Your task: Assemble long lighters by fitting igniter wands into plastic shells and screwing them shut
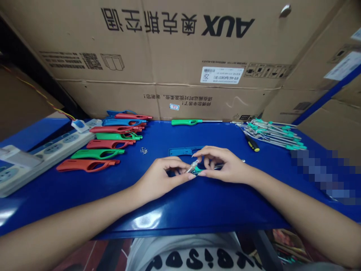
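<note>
Both my hands meet above the near middle of the table. Pinched in my left hand (166,175) is the silvery, clear end of a lighter insert (193,166). My right hand (222,165) grips the same insert around its green part, with a thin metal rod showing past the fingers on the right. The fingers cover much of the piece. Just behind the hands lies a blue lighter handle shell (180,151), its hollow side up and partly hidden by the right hand.
Red, green and blue lighter handles (97,153) lie in a row at left, beside a white power strip (56,146). Small screws (144,150) sit nearby. At the back is a green lighter (186,122). On the right are a pile of inserts (270,133) and a screwdriver (252,143).
</note>
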